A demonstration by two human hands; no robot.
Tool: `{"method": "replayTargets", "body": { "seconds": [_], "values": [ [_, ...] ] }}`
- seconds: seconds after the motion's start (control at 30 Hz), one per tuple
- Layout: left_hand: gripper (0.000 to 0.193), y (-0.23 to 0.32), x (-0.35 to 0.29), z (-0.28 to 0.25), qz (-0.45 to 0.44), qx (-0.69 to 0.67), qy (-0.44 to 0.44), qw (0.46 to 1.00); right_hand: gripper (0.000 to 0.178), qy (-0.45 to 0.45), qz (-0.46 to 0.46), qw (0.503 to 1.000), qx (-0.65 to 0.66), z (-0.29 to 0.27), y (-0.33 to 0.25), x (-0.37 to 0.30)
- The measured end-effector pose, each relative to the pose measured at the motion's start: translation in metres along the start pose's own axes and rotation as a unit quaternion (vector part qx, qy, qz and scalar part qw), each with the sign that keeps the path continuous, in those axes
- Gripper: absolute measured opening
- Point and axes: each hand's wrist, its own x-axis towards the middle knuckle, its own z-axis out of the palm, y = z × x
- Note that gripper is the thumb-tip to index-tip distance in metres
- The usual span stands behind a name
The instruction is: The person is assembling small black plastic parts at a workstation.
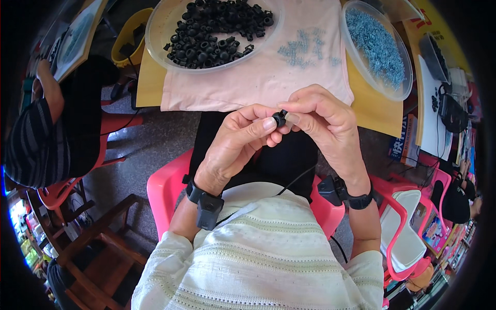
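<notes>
While a black part (279, 119) is pinched between fingertips (269, 124), blue pieces (376, 47) are held in a tub (395, 95) (table's (381, 119) right edge).

Pink cloth (206, 90): bright, and what soft, even light across it
Left hand (235, 135) and right hand (330, 118): crisp right now, shine sitting on the thumbnails (269, 123)
Small black part (279, 119): so dark its detail sinks away
Black pieces (221, 37): deep black, tiny glints catching the rounded tops
Blue pieces (374, 46): fine speckle, single bits blending together
Floor (120, 161): dim grey, down in shade
Wooden chair (107, 269): murky, bent by the lens
Far left: there it is, blown-out glare, bluish fringe
Corners: solid black around the round fisheye edge
</notes>
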Motion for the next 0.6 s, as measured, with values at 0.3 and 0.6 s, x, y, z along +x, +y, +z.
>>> {"method": "replayTargets", "body": {
  "seconds": [0.3,0.6],
  "values": [
    [0.021,0.008,0.005,0.005,-0.020,0.044,0.003,0.999,0.014,0.006,0.026,1.000,0.004,-0.004,-0.009,0.005],
    [0.020,0.014,0.001,0.009,-0.001,0.075,0.022,0.997,0.017,0.026,-0.036,0.995,-0.090,-0.003,-0.011,0.005]
  ]
}}
